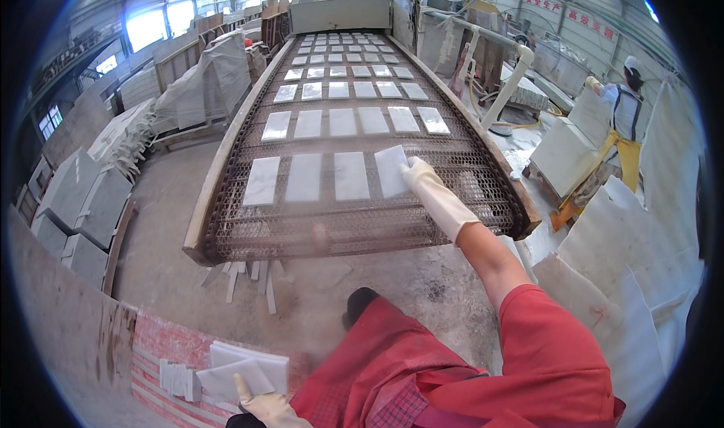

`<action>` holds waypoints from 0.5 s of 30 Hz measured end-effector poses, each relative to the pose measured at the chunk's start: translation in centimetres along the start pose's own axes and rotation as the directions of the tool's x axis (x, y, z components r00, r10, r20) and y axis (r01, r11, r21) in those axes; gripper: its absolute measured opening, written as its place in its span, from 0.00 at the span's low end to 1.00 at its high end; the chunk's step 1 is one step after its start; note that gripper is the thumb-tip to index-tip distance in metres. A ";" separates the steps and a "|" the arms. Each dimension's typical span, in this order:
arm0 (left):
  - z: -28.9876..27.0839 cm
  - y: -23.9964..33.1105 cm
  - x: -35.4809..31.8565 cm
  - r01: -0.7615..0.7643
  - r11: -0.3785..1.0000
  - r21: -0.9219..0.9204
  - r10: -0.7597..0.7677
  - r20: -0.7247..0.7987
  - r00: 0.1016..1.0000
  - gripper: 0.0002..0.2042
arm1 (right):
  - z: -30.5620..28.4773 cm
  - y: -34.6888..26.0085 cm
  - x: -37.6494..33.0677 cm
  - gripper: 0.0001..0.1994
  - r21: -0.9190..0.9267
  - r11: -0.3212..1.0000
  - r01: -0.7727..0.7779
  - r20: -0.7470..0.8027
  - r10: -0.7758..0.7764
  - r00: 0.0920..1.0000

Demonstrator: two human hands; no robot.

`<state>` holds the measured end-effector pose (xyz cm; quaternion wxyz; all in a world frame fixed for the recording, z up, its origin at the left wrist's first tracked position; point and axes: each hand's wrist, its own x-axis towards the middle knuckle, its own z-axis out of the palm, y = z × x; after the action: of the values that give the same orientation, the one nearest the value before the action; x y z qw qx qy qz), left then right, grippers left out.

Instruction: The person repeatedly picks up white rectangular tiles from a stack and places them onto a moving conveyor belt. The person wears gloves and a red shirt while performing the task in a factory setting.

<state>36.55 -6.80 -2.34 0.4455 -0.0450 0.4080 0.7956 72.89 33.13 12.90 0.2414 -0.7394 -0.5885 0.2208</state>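
My right hand (419, 173), gloved, pinches a white marble tile (391, 170) at the near row of the mesh conveyor (332, 228). My left hand (268, 407) rests fingers-out on the tile stack (245, 368) below.

— What do we have at the right hand (419, 176)?

— A pale grey-white rectangular tile (391, 170), thin, flat, faintly veined. Our gloved fingers touch its right edge. It lies on the mesh conveyor belt (332, 224), slightly skewed, at the right end of the nearest row, just beside three matching tiles.

— And the left hand (265, 408)?

— It rests on a small stack of white tiles (249, 368), low in view, fingers on the top tile's near corner.
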 end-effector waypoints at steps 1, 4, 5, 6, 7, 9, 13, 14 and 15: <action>0.2 0.0 -0.1 0.006 1.000 -0.009 -0.006 -0.004 1.000 0.28 | -0.3 0.1 -0.6 0.21 -0.148 0.988 0.044 -0.021 -0.048 0.999; 1.4 -1.7 -1.8 -0.079 0.996 -0.033 0.077 -0.068 0.995 0.30 | -0.9 -0.6 -4.5 0.21 -0.404 0.896 0.184 -0.068 -0.230 0.971; 1.9 -1.8 -2.2 -0.079 0.997 -0.015 0.078 -0.047 0.996 0.31 | -0.6 -1.0 -6.4 0.21 -0.448 0.860 0.245 -0.093 -0.317 0.944; 2.3 -1.8 -2.5 -0.108 0.994 0.001 0.108 0.058 0.993 0.33 | 0.2 -1.4 -8.7 0.19 -0.332 0.847 0.416 -0.100 -0.470 0.877; 2.7 -1.9 -2.7 -0.068 0.997 -0.020 0.068 0.023 0.997 0.34 | 1.2 -1.9 -11.1 0.17 -0.212 0.789 0.576 -0.130 -0.607 0.784; 3.2 -2.1 -2.8 -0.047 0.997 -0.059 0.053 0.109 0.993 0.35 | 3.7 -3.1 -16.3 0.15 -0.060 0.759 0.648 0.308 -0.604 0.735; 4.0 -2.9 -2.7 -0.021 0.997 -0.075 0.051 0.431 0.901 0.43 | 8.9 -4.5 -26.0 0.28 0.425 0.843 0.331 0.843 -0.501 0.195; 4.1 -3.0 -2.9 -0.041 0.996 -0.074 0.071 0.471 0.879 0.42 | 10.2 -4.8 -27.8 0.30 0.488 0.848 0.205 0.852 -0.514 0.098; 4.3 -2.9 -3.1 -0.072 0.996 -0.055 0.090 0.502 0.860 0.41 | 11.3 -5.0 -28.8 0.31 0.523 0.837 0.159 0.834 -0.541 0.105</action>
<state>41.82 -5.15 0.04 0.5017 0.1737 0.2652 0.8048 56.16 7.04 8.34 -0.0253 -0.2215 -0.7229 0.6540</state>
